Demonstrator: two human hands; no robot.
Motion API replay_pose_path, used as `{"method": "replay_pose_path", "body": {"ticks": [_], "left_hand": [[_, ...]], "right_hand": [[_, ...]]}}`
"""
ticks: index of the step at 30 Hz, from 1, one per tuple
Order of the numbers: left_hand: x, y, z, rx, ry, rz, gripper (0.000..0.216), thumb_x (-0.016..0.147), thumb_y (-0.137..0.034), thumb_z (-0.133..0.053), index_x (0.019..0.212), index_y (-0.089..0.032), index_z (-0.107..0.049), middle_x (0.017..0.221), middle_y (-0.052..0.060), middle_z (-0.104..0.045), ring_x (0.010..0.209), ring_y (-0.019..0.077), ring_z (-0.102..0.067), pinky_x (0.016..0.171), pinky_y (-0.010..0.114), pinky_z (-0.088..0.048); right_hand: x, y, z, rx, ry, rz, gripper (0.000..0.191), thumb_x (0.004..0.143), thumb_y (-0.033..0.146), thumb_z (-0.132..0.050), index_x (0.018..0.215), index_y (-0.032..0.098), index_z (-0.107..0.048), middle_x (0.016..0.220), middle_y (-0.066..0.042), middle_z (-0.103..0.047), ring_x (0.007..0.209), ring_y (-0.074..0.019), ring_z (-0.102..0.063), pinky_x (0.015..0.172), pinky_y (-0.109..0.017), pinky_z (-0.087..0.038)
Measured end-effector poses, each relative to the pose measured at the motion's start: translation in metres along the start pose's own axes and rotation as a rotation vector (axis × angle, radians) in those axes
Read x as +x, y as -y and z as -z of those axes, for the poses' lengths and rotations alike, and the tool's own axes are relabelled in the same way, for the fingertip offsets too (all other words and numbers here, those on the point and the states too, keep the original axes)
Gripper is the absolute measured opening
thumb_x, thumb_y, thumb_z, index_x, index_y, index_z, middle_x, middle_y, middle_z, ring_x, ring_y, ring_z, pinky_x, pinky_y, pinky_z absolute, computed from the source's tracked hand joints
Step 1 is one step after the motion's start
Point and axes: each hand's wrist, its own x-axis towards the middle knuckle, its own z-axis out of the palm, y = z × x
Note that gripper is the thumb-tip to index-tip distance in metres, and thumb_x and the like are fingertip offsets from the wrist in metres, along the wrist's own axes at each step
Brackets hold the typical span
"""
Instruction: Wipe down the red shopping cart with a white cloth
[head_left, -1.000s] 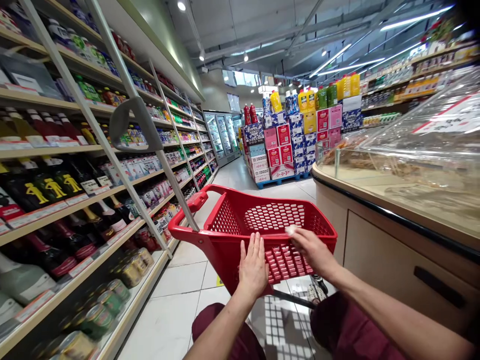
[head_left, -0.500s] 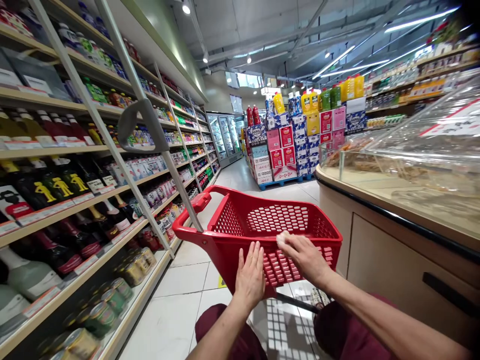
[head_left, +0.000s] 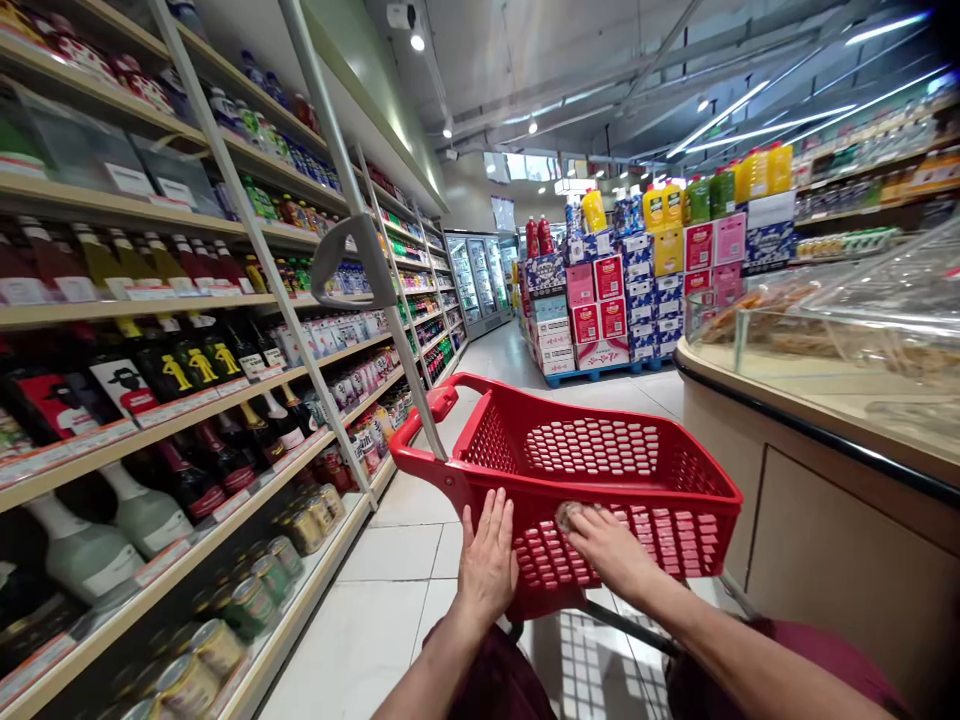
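Observation:
A red plastic shopping cart basket (head_left: pixel 585 490) with a perforated wall stands in front of me. My left hand (head_left: pixel 487 555) lies flat against its near side, fingers stretched and together, close under the rim. To the right, my right hand (head_left: pixel 604 545) presses a small crumpled whitish wipe (head_left: pixel 568 514) against the same side panel, just below the rim. Its fingers curl over the wipe and partly hide it. The basket's visible inside holds nothing. The cart's red handle (head_left: pixel 442 402) is at the left end, away from both hands.
Shelves of bottles and cans (head_left: pixel 247 390) line the left. A grey metal pole with a looped grip (head_left: pixel 352 265) rises by the cart. Stacked drink cartons (head_left: pixel 607 300) stand ahead. A wooden counter (head_left: pixel 825 480) with plastic-covered food is close on the right. Tiled floor (head_left: pixel 390 560) lies below.
My right hand has moved the wipe from the rim down and left along the side panel. My left hand has slid slightly left on the basket. The view has turned a little left.

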Motion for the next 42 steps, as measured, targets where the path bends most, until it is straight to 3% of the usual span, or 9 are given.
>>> {"method": "replay_pose_path", "body": {"ticks": [6,12,17,19,23,28,33,38,42], "left_hand": [[-0.011,0.021,0.003,-0.008,-0.049,0.167,0.070,0.077,-0.016,-0.043,0.139,-0.008,-0.011,0.142,0.016,-0.028,0.133,0.0239,-0.017,0.107,0.052,-0.014],[-0.023,0.049,0.011,0.027,-0.089,0.271,0.077,0.076,-0.017,-0.045,0.139,-0.007,-0.002,0.141,0.020,-0.028,0.132,0.0275,-0.019,0.105,0.055,-0.015],[-0.025,0.057,0.012,0.036,-0.117,0.301,0.075,0.077,-0.009,-0.040,0.139,-0.006,0.003,0.141,0.021,-0.028,0.133,0.0273,-0.016,0.105,0.056,-0.017],[-0.025,0.055,0.011,0.034,-0.117,0.308,0.076,0.076,-0.009,-0.040,0.139,-0.005,0.003,0.141,0.022,-0.027,0.133,0.0278,-0.016,0.104,0.056,-0.018],[-0.023,0.044,0.007,0.012,-0.110,0.287,0.079,0.075,-0.011,-0.045,0.139,-0.005,0.001,0.140,0.023,-0.028,0.133,0.0289,-0.018,0.104,0.056,-0.018],[-0.003,0.006,-0.002,-0.095,-0.119,0.177,0.078,0.075,-0.009,-0.043,0.139,-0.007,0.001,0.142,0.021,-0.026,0.133,0.0270,-0.017,0.104,0.055,-0.019],[0.027,-0.046,-0.014,-0.172,-0.054,-0.006,0.078,0.071,-0.007,-0.042,0.139,-0.006,-0.003,0.143,0.018,-0.024,0.134,0.0262,-0.012,0.106,0.054,-0.016],[0.053,-0.079,-0.023,-0.168,0.012,-0.045,0.074,0.072,-0.011,-0.042,0.138,-0.005,-0.010,0.145,0.016,-0.018,0.135,0.0254,-0.009,0.107,0.052,-0.015],[0.063,-0.090,-0.027,-0.149,0.050,-0.131,0.074,0.070,-0.013,-0.043,0.138,-0.005,-0.014,0.146,0.015,-0.017,0.135,0.0261,-0.006,0.106,0.053,-0.017]], "right_hand": [[0.045,0.024,0.009,0.051,-0.107,0.061,0.039,0.083,0.010,-0.041,0.121,0.019,-0.049,0.116,-0.010,-0.055,0.099,-0.0206,-0.049,0.087,-0.037,-0.037],[0.069,0.038,0.008,0.050,-0.033,0.206,0.033,0.083,0.010,-0.042,0.112,0.020,-0.055,0.101,-0.006,-0.060,0.090,-0.0189,-0.051,0.079,-0.033,-0.039],[0.116,0.063,0.017,0.096,-0.159,0.103,0.035,0.087,0.019,-0.040,0.122,0.020,-0.047,0.117,-0.009,-0.054,0.100,-0.0206,-0.048,0.082,-0.034,-0.038],[0.118,0.068,0.013,0.068,-0.123,0.137,0.032,0.086,0.018,-0.043,0.117,0.020,-0.052,0.115,-0.009,-0.055,0.101,-0.0214,-0.048,0.083,-0.036,-0.038],[0.078,0.055,0.001,0.036,0.045,0.194,0.019,0.084,0.016,-0.048,0.095,0.020,-0.062,0.096,-0.005,-0.062,0.091,-0.0192,-0.052,0.079,-0.034,-0.040],[0.009,-0.001,0.007,-0.050,-0.054,-0.041,0.037,0.085,0.013,-0.043,0.121,0.020,-0.049,0.114,-0.007,-0.056,0.099,-0.0190,-0.049,0.083,-0.033,-0.037],[-0.052,-0.036,0.008,-0.160,0.063,-0.142,0.029,0.082,0.010,-0.045,0.103,0.024,-0.060,0.100,-0.004,-0.061,0.094,-0.0192,-0.051,0.079,-0.033,-0.037],[-0.057,-0.047,0.015,-0.146,-0.029,-0.153,0.035,0.085,0.014,-0.043,0.118,0.023,-0.052,0.113,-0.006,-0.058,0.103,-0.0195,-0.047,0.085,-0.033,-0.033],[-0.068,-0.057,0.016,-0.179,0.047,-0.195,0.027,0.083,0.013,-0.047,0.104,0.024,-0.060,0.102,-0.004,-0.062,0.095,-0.0185,-0.050,0.082,-0.033,-0.032]]}}
